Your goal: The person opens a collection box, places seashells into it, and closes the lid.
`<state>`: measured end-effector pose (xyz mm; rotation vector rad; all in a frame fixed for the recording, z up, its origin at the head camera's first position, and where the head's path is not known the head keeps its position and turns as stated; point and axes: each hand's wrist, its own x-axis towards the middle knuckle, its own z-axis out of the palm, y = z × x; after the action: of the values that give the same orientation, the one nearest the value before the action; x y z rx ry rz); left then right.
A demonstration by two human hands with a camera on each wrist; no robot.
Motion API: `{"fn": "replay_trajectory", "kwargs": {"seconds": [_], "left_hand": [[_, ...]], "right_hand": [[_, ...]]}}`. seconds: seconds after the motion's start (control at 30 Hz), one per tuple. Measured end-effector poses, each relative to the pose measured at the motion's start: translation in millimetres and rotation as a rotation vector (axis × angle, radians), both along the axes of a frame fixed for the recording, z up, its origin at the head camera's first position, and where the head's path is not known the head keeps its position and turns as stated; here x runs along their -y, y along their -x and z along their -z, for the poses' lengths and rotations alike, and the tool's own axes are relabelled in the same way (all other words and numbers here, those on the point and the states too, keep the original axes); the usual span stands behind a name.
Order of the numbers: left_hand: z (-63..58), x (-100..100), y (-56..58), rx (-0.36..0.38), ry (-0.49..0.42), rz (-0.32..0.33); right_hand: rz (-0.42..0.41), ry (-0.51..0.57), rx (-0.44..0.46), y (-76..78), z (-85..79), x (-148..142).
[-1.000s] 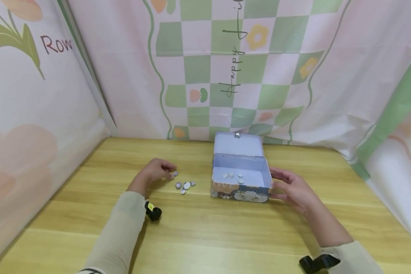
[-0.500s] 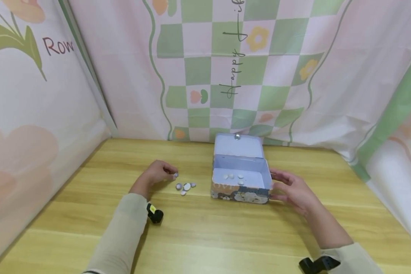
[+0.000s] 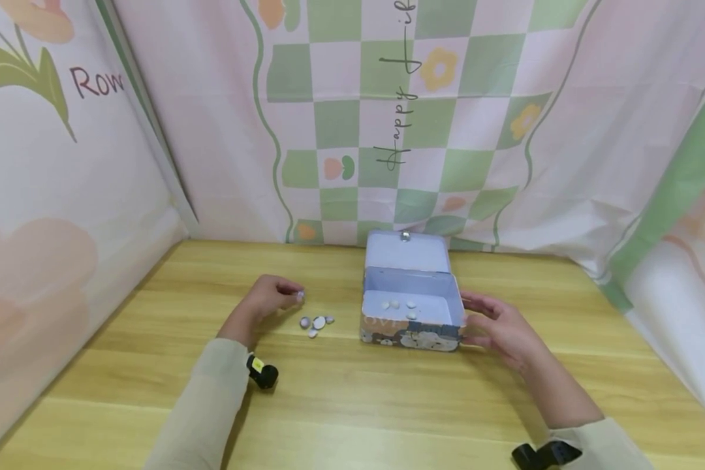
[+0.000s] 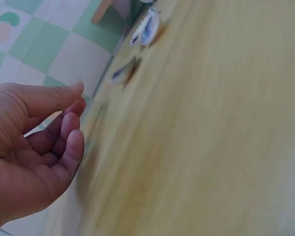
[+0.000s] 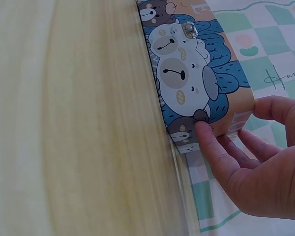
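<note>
In the head view my left hand [image 3: 270, 295] pinches a small pale purple seashell [image 3: 301, 296] between thumb and fingers; the left wrist view shows the curled fingers, with that shell hidden. Beside it several loose shells [image 3: 318, 322] lie on the table, close together. A rectangular tin box [image 3: 411, 336] with bear pictures stands to their right, its lid [image 3: 408, 252] tipped back and several pale shells [image 3: 395, 304] on its floor. My right hand [image 3: 502, 326] is spread at the box's right end; in the right wrist view its fingertips [image 5: 201, 129] touch the front corner.
The wooden table [image 3: 352, 405] runs back to a checked green and white curtain [image 3: 382, 124] just behind the box. A printed cloth wall [image 3: 47, 196] borders the left side. Black wrist cameras [image 3: 263, 373] sit at both sleeves.
My left hand has closed on the small shell and raised it slightly, with little sideways motion. The right hand and the box stay where they were.
</note>
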<state>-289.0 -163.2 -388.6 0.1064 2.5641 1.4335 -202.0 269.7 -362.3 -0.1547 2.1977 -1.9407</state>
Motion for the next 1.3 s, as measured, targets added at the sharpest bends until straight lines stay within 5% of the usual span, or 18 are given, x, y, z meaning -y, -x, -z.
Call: {"fn": "replay_trajectory", "kwargs": {"seconds": [0.5, 1.3], "left_hand": [[-28.5, -21.3, -1.1, -0.050, -0.129, 0.066], [-75.4, -77.6, 0.6, -0.142, -0.137, 0.234]], "right_hand": [[0.001, 0.001, -0.004, 0.1, 0.3, 0.1], [0.005, -0.010, -0.001, -0.3, -1.5, 1.5]]}}
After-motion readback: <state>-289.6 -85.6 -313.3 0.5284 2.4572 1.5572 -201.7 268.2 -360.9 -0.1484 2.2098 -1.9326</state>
